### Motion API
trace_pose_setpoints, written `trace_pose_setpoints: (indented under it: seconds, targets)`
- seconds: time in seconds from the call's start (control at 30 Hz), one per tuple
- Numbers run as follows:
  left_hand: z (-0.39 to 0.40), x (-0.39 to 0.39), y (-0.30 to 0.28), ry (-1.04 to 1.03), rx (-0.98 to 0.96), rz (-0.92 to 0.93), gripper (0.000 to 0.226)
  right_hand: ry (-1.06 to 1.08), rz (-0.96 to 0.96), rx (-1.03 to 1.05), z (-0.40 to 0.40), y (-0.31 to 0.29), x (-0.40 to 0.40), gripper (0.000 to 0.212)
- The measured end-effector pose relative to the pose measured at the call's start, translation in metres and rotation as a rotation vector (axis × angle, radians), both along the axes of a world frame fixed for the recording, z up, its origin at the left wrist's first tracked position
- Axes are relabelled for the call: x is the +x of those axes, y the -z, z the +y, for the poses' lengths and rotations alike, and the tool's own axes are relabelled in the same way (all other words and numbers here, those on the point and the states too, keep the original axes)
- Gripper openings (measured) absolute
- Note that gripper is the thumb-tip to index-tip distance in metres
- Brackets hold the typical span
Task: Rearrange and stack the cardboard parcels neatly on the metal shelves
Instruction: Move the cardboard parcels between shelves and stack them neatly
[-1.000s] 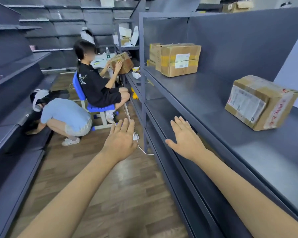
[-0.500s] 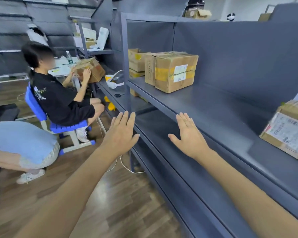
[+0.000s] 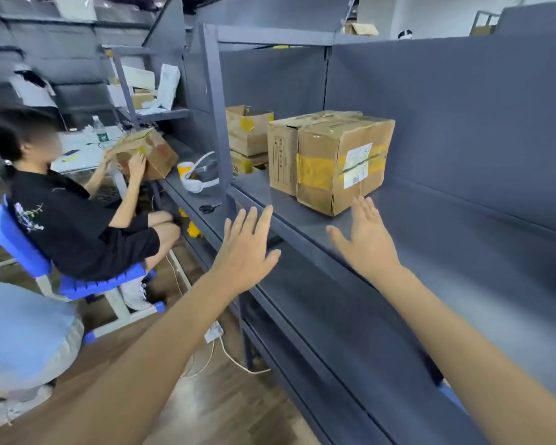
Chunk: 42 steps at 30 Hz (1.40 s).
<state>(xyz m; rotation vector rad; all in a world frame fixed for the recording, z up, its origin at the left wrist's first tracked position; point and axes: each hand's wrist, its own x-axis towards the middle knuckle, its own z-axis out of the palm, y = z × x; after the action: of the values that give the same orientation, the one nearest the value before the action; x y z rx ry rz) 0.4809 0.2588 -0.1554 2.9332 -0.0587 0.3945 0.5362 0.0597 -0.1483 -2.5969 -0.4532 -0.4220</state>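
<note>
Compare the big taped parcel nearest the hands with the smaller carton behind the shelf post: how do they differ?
The big taped parcel is larger and nearer the hands; the smaller carton sits farther back, past the post. The parcel rests directly on the shelf; the carton sits atop another box. The parcel carries a white label and a wide yellow band; the carton shows only a yellow patch. Both are brown cardboard.

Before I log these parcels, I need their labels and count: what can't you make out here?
- Label on the near box, head view: print too small and blurred.
- Rear boxes: partly hidden by the shelf post and near box; count unsure.
- Box on top: cut off by the shelf.
</note>
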Motion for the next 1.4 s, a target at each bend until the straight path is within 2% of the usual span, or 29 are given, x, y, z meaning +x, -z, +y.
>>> trace_pose_setpoints:
  seconds: [0.2,0.4,0.47,0.53,0.63,0.77,0.93,1.03,1.17,1.33,1.4]
  targets:
    - [0.019,0.093,-0.017,0.015,-0.014,-0.077,0.080,0.073,-0.071,0.149,0.023,-0.021,0.066,0.072]
    - [0.035,0.163,-0.022,0.009,-0.181,-0.265,0.080,0.166,-0.099,0.290,0.031,-0.027,0.105,0.086]
    - [0.035,0.184,-0.021,0.048,-0.255,-0.285,0.083,0.173,-0.072,0.350,0.038,-0.020,0.116,0.097]
    - [0.035,0.205,-0.019,0.110,-0.324,-0.314,0.085,0.186,-0.053,0.420,0.043,-0.012,0.127,0.099]
    - [0.037,0.232,-0.014,0.195,-0.373,-0.341,0.088,0.225,-0.075,0.496,0.045,-0.007,0.135,0.084]
    - [0.043,0.259,-0.017,0.286,-0.434,-0.317,0.103,0.329,-0.128,0.563,0.038,-0.012,0.132,0.068]
    - [0.035,0.270,-0.018,0.314,-0.519,-0.281,0.124,0.498,-0.123,0.634,0.031,-0.009,0.133,0.061]
    - [0.025,0.270,-0.013,0.254,-0.532,-0.296,0.134,0.546,-0.117,0.674,0.040,-0.010,0.133,0.060]
    - [0.021,0.273,-0.010,0.213,-0.622,-0.261,0.136,0.590,-0.068,0.766,0.053,-0.008,0.137,0.060]
    - [0.024,0.274,-0.011,0.265,-0.759,-0.234,0.136,0.669,-0.105,0.743,0.057,-0.002,0.140,0.021]
    - [0.025,0.274,-0.012,0.285,-0.792,-0.224,0.137,0.687,-0.170,0.732,0.061,-0.001,0.140,0.027]
